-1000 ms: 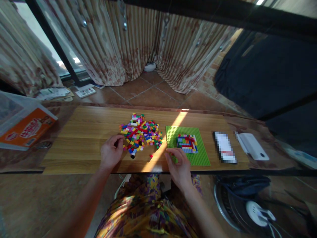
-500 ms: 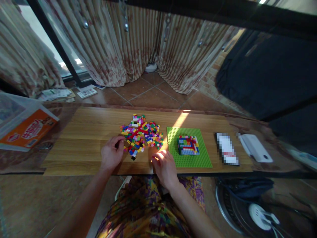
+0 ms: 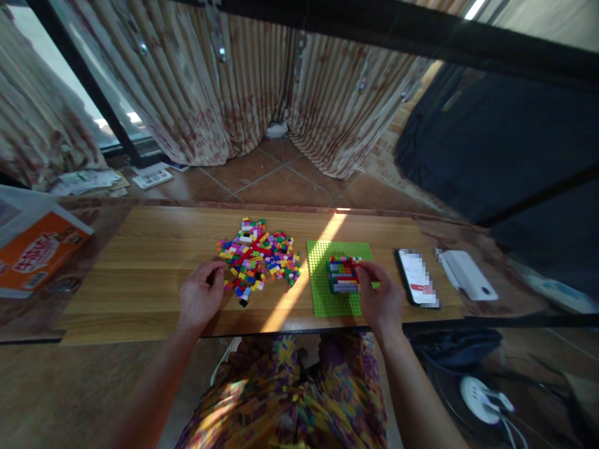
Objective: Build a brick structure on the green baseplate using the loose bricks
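A heap of small multicoloured toy bricks [image 3: 255, 259] lies spread on the wooden table. At its left edge rests my left hand [image 3: 202, 294], thumb and fingers pinched together; what they hold, if anything, is too small to make out. To the right of the heap lies a green baseplate [image 3: 319, 305] bearing a low rectangular brick build [image 3: 343, 285] in several colours. My right hand [image 3: 382, 296] is over the right side of that build, its fingers closed in a pinch at the top. Whatever is between those fingertips is hidden, and the hand covers the build's right edge.
A phone [image 3: 418, 280] lies right of the baseplate, with a white case-like object [image 3: 469, 274] beyond it. A clear bin with an orange label [image 3: 44, 252] stands at the far left. A white power strip [image 3: 482, 399] sits below the table at right.
My right hand has moved right, from beside the brick heap to the build on the baseplate. My left hand stays at the heap's left edge. The whole view has shifted slightly.
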Tool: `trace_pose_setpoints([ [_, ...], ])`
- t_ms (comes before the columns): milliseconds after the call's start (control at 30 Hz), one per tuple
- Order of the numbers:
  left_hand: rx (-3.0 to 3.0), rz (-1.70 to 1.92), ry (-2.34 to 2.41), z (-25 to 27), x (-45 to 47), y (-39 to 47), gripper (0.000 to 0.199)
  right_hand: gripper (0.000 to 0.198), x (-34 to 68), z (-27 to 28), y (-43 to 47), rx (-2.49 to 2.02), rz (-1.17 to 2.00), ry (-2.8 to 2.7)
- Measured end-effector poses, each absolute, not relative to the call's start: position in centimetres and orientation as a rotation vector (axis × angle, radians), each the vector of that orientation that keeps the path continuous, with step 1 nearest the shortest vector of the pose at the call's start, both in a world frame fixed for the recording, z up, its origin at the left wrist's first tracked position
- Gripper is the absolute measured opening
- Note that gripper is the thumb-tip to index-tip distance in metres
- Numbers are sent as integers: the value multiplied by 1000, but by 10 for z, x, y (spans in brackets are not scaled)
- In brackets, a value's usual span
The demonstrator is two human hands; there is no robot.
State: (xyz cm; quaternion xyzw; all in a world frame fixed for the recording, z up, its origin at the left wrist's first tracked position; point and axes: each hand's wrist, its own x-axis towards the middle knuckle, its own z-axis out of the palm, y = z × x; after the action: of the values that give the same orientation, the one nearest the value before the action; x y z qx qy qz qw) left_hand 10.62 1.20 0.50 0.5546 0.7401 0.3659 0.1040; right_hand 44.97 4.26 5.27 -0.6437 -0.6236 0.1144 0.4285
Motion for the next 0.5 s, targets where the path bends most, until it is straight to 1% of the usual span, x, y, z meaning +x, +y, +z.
trace_pose_setpoints([
  [133,1641,1076,2180,3,106,13,29,24,465,48,57,-1580,120,-1700],
  [233,1655,1077,2190,5,106,12,28,24,468,39,66,-1581,98,-1729],
  [333,1671,1079,2187,8,107,12,28,25,469,28,72,-1613,159,-1662],
  [500,1655,1062,2203,9,107,11,29,25,474,15,79,-1601,347,-1500],
])
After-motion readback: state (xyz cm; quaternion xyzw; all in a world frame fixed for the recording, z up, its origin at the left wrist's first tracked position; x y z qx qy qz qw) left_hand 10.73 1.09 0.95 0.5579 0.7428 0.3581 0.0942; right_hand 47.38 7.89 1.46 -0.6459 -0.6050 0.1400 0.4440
